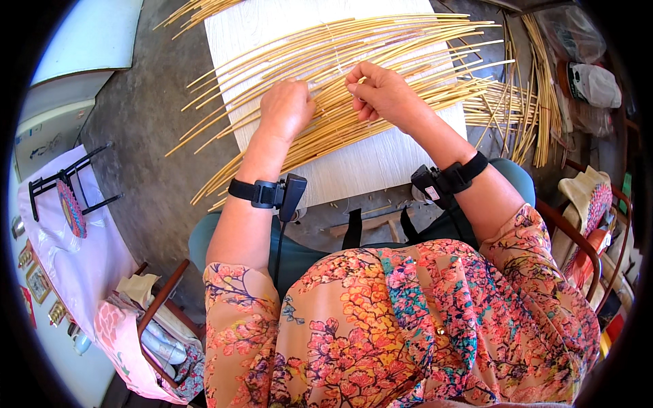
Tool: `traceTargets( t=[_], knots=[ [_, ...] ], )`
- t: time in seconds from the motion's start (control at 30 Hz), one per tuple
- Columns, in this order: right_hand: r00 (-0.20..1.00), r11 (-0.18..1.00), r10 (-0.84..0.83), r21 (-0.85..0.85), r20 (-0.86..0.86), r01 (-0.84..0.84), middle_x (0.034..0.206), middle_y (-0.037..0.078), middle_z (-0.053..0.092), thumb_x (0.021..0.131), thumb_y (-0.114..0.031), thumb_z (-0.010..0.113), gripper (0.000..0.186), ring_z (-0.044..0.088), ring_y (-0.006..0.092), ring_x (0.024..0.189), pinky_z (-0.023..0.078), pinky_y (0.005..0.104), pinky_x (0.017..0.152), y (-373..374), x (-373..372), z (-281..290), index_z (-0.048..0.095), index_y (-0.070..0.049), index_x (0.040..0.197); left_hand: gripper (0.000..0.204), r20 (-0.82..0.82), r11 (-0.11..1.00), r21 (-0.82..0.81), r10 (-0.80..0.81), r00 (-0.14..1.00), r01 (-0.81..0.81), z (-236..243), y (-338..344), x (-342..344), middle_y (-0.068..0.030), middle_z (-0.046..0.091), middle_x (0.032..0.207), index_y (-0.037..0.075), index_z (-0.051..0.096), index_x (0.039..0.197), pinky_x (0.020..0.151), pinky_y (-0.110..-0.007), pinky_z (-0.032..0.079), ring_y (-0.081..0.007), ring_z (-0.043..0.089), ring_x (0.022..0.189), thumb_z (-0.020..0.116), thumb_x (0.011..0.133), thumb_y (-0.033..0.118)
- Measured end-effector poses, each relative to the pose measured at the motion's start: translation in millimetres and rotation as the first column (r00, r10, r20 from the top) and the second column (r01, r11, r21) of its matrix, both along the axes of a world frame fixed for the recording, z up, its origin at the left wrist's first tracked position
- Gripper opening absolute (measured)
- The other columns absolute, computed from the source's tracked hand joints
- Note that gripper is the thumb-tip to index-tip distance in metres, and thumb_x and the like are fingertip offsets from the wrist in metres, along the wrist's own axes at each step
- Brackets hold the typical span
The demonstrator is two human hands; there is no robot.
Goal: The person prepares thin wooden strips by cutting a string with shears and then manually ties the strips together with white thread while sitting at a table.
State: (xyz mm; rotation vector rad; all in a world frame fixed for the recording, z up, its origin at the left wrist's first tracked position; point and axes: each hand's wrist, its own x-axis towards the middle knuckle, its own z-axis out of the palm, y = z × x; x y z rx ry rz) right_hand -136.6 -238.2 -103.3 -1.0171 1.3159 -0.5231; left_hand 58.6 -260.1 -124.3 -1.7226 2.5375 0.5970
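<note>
Long yellow cane-like sticks (258,53) lie in loose, roughly parallel rows across a pale board (326,187), crossed by thin pale ties. My left hand (286,109) is closed over the middle of the sticks, fingertips hidden beneath it. My right hand (381,98), just to its right, has its fingers bent and drawn together above the sticks; whatever they hold is too small or hidden to name. Both wrists wear black straps with small devices.
More sticks (541,136) lie at the right, near plastic bags (592,85). A folded black stool (102,200) rests on a pink-white cloth (75,258) at left. Wooden chair frames (166,289) flank me, holding cloths and bundles. A white cabinet (54,126) stands at upper left.
</note>
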Motion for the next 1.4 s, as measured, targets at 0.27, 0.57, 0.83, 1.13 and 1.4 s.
traceTargets(
  t=[0.27,0.57,0.83,1.13,1.4],
  knots=[
    [0.989,0.986,0.108,0.140,-0.099,-0.093,0.063,0.003,0.059,0.089,-0.018,0.054,0.011,0.056,0.0088,0.047,0.042,0.0212,0.041,0.4,2.1,4.1,0.054,-0.007,0.090,0.008,-0.067,1.000,0.020,0.014,0.998,-0.012,0.6,-3.0,5.5,-0.0146,0.062,0.072,0.004,0.060,0.071,0.063,-0.040,0.047,-0.0322,0.060,0.071,0.063,0.070,0.012],
    [0.979,0.978,0.149,0.164,-0.138,-0.126,0.061,0.004,0.060,0.088,-0.016,0.054,0.011,0.056,0.0091,0.044,0.042,0.0211,0.038,2.1,5.0,-5.9,0.055,-0.005,0.088,0.007,-0.132,1.000,-0.020,0.001,0.991,-0.004,-2.6,-1.0,7.7,-0.0113,0.065,0.075,0.009,0.064,0.077,0.069,-0.041,0.047,-0.0330,0.057,0.078,0.059,0.073,0.010],
    [0.957,0.983,0.171,0.100,-0.236,-0.151,0.059,0.007,0.062,0.084,-0.014,0.054,0.012,0.060,0.0142,0.046,0.049,0.0277,0.042,-0.6,11.0,-1.5,0.057,-0.002,0.084,0.010,-0.203,0.979,0.186,0.123,0.971,-0.085,0.7,-2.3,6.3,-0.0126,0.065,0.077,0.004,0.064,0.084,0.066,-0.033,0.048,-0.0247,0.062,0.073,0.061,0.078,0.013],
    [0.932,0.977,0.215,0.063,-0.293,-0.205,0.058,0.007,0.063,0.083,-0.013,0.054,0.012,0.060,0.0139,0.045,0.048,0.0274,0.042,-0.6,15.1,-3.7,0.058,-0.003,0.080,0.015,-0.204,0.951,0.271,0.210,0.956,-0.151,-0.3,-6.2,7.1,-0.0109,0.066,0.078,0.002,0.064,0.087,0.069,-0.030,0.047,-0.0193,0.061,0.071,0.063,0.081,0.016],
    [0.942,0.981,0.193,0.042,-0.273,-0.189,0.060,0.006,0.063,0.085,-0.016,0.056,0.013,0.058,0.0120,0.044,0.046,0.0260,0.041,-1.2,16.1,-9.0,0.059,-0.003,0.087,0.017,-0.338,0.948,0.282,0.244,0.909,-0.150,-7.7,-7.0,10.9,-0.0143,0.066,0.081,0.006,0.067,0.088,0.069,-0.034,0.048,-0.0288,0.063,0.076,0.066,0.078,0.020]
  ],
)
